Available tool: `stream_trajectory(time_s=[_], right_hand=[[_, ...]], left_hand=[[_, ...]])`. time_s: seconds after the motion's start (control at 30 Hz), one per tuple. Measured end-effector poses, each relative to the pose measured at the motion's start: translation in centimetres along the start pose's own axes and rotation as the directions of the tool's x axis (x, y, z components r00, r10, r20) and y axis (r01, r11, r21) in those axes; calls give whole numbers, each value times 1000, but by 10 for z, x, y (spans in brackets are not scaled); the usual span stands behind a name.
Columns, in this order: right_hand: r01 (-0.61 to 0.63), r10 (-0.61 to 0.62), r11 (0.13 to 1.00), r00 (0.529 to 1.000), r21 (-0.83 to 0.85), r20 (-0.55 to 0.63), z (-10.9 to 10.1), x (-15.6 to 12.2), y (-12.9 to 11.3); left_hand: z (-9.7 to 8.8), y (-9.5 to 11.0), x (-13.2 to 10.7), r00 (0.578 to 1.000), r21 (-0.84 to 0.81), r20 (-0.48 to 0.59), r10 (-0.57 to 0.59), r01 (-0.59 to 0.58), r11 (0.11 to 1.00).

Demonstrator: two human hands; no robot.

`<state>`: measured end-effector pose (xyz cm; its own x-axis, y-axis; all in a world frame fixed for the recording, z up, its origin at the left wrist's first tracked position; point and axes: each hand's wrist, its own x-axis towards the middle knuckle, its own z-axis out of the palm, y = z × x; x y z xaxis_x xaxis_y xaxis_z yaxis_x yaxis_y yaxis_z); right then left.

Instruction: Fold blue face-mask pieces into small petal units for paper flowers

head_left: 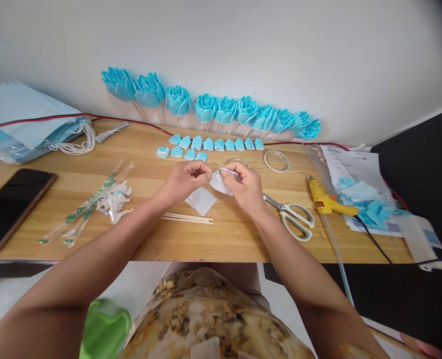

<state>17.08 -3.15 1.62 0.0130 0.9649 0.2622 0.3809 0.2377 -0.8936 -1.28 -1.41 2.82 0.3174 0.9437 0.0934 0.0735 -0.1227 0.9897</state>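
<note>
Between my two hands is a small white piece of thin non-woven cloth (pixel 220 184) with a bluish upper edge. My left hand (pixel 183 180) is closed in a pinch at its left corner. The fingers of my right hand (pixel 248 187) are closed on its right side and cover part of it. Just below, a white cloth square (pixel 201 201) lies flat on the wooden table (pixel 239 242). Two rows of folded blue petals (pixel 218 145) lie beyond my hands. Thin wooden sticks (pixel 191 218) rest nearer to me, partly behind my left forearm.
Blue cloth roses (pixel 227 109) on sticks lean along the wall. To the right are a tape roll (pixel 265 162), scissors (pixel 282 206) and a yellow glue gun (pixel 320 197) with a cord. A phone (pixel 17 207), white scraps (pixel 112 202) and bagged blue sheets (pixel 22 114) lie left.
</note>
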Motion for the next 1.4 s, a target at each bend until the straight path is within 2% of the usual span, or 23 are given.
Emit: stream_trajectory(time_s=[0.3, 0.47, 0.57, 0.7, 0.83, 1.07, 1.17, 1.23, 1.3, 1.4], right_hand=[[-48, 47, 996, 999, 71, 12, 1, 1, 0], [-225, 188, 922, 972, 316, 143, -4, 5, 6], [-272, 227, 876, 961, 398, 158, -8, 8, 7], [-224, 189, 898, 974, 378, 126, -8, 8, 8], [-164, 145, 937, 986, 308, 84, -6, 7, 11], [-92, 98, 964, 995, 250, -12, -5, 8, 15], [-99, 110, 960, 994, 261, -27, -4, 7, 15], [-85, 99, 960, 994, 267, -37, -4, 7, 14], [-67, 80, 963, 996, 259, -39, -3, 6, 14], [-69, 79, 966, 996, 247, -31, -2, 4, 13]], left_hand=[[-1, 1, 1, 1000, -71, 28, -6, 8, 997], [-4, 1, 2, 997, -71, 27, -70, 72, 995], [-6, 0, 3, 996, -61, 17, -89, 89, 994], [-6, -1, 4, 995, -68, -4, -99, 98, 993], [-6, -2, 4, 999, -68, 5, -40, 40, 997], [-5, -13, 7, 999, -238, -11, -52, 48, 970], [-4, -7, 4, 998, -88, 39, -42, 45, 995], [-2, -1, 0, 994, 17, 81, -77, 75, 997], [0, 2, -3, 986, 44, 90, -138, 134, 990], [2, 2, -4, 982, 34, 47, -180, 179, 983]])
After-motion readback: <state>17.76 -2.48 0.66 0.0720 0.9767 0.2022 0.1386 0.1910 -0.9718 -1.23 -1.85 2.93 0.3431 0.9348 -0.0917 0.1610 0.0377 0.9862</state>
